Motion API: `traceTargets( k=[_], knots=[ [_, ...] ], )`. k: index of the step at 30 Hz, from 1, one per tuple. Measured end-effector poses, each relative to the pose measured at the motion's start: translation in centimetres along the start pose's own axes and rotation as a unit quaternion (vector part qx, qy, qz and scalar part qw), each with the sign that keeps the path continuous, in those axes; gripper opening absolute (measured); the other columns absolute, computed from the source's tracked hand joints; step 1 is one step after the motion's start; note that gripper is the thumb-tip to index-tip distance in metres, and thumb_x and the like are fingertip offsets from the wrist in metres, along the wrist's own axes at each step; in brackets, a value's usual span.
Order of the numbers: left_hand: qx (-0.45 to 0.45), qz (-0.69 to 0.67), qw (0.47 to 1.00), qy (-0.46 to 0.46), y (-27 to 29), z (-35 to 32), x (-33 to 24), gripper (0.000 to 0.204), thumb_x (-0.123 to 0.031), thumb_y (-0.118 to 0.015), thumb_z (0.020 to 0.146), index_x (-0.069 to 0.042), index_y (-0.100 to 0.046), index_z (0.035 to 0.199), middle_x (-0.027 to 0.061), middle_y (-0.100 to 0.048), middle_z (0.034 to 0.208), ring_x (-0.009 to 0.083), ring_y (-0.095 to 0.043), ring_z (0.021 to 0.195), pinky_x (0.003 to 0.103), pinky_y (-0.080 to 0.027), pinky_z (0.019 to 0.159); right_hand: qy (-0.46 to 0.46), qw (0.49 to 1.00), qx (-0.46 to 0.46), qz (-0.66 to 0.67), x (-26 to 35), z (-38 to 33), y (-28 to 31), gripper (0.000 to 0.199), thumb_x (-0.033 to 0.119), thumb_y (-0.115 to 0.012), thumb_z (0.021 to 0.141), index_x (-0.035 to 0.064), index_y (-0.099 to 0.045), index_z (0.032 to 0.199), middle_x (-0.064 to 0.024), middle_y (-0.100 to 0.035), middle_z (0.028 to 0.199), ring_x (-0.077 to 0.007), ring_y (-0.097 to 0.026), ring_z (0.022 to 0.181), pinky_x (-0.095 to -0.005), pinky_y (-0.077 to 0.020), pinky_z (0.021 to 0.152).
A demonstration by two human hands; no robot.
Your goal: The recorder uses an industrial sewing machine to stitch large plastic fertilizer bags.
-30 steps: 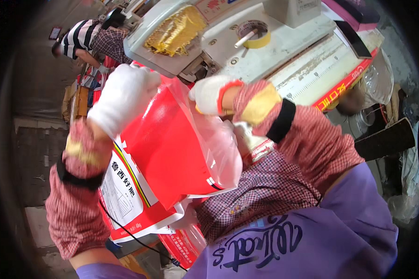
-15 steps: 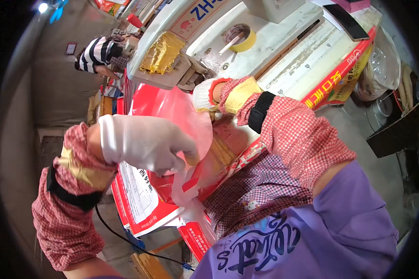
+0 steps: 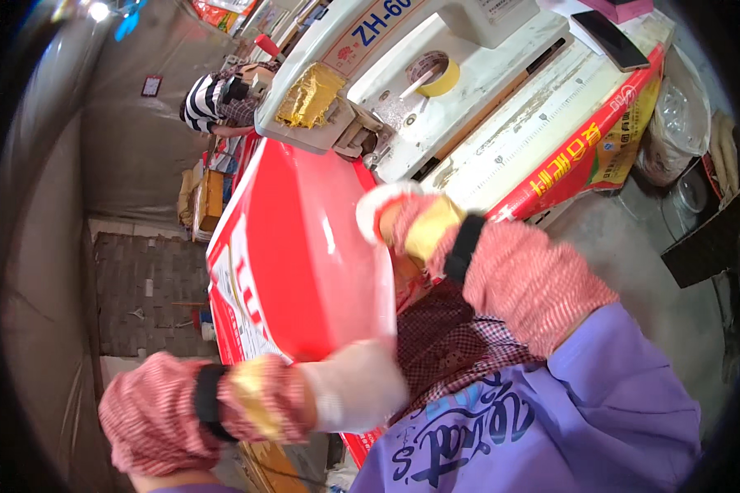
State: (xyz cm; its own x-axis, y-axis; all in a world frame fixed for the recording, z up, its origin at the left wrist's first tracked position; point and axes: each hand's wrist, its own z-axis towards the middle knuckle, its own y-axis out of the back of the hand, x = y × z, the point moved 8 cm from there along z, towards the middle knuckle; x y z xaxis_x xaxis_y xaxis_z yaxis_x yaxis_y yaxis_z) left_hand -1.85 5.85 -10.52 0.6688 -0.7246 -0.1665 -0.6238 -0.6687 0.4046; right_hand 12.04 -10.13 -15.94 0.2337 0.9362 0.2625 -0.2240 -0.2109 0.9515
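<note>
A red and white printed plastic bag (image 3: 296, 246) spreads out in front of me, below the head of a sewing machine (image 3: 337, 107). My left hand (image 3: 360, 386), in a white glove, is closed at the bag's near edge; motion blurs its fingers. At the bag's right edge, just below the machine head, is my right hand (image 3: 390, 209), also in a white glove. Its fingers are blurred and mostly hidden, so its grip cannot be made out. The bag's right edge runs between the two hands.
On the machine's bed lies a yellow roll of tape (image 3: 442, 76) with a white stick across it. A phone (image 3: 610, 39) rests on the white table (image 3: 501, 135) at far right. Another person (image 3: 214, 103) works at far left. A clear plastic bag (image 3: 670, 123) hangs beside the table.
My left hand has swung down and right, toward my body. The red bag, crumpled before, now lies spread out. My right hand has moved slightly down, away from the machine head.
</note>
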Motion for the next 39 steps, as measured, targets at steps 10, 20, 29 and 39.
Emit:
traceTargets(
  k=[10,20,29,39],
  knots=[
    [0.177,-0.122,0.972,0.092,1.7,-1.5,0.8,0.015,-0.018,-0.065,0.064,-0.006,-0.065,0.073,0.0088,-0.061,0.062,0.0267,-0.061,0.058,0.038,-0.046,0.049,-0.269,0.95,-0.129,0.094,1.5,-7.2,-2.2,0.022,0.016,-0.045,0.083,0.0023,-0.06,0.091,-0.0072,-0.058,0.064,-0.023,-0.061,0.058,-0.0369,-0.0475,0.046],
    [0.11,-0.106,0.982,0.108,4.1,1.8,4.2,0.018,-0.022,-0.061,0.067,-0.005,-0.065,0.067,0.0126,-0.06,0.063,0.0311,-0.06,0.061,0.039,-0.047,0.055,-0.247,0.958,-0.124,0.082,-1.1,2.9,-2.1,0.037,0.016,-0.048,0.078,-0.0054,-0.052,0.108,-0.0122,-0.062,0.071,-0.0243,-0.059,0.062,-0.0361,-0.0475,0.053],
    [0.072,-0.072,0.989,0.108,3.8,-2.7,3.6,0.014,-0.018,-0.061,0.061,-0.009,-0.066,0.07,0.0081,-0.06,0.061,0.0261,-0.059,0.055,0.04,-0.045,0.048,-0.191,0.97,-0.139,0.064,0.0,1.7,-1.7,0.044,0.016,-0.052,0.073,-0.0086,-0.054,0.11,-0.0123,-0.061,0.067,-0.0246,-0.058,0.06,-0.0378,-0.0456,0.054],
    [-0.045,-0.155,0.982,0.099,4.6,0.4,3.8,0.025,-0.029,-0.059,0.069,-0.004,-0.063,0.069,0.0109,-0.057,0.057,0.0314,-0.057,0.055,0.04,-0.046,0.054,-0.314,0.921,-0.115,-0.201,-2.1,6.0,-5.3,0.021,0.019,-0.058,0.073,0.003,-0.064,0.085,-0.0046,-0.055,0.056,-0.0182,-0.053,0.049,-0.0325,-0.0422,0.046]
  ],
)
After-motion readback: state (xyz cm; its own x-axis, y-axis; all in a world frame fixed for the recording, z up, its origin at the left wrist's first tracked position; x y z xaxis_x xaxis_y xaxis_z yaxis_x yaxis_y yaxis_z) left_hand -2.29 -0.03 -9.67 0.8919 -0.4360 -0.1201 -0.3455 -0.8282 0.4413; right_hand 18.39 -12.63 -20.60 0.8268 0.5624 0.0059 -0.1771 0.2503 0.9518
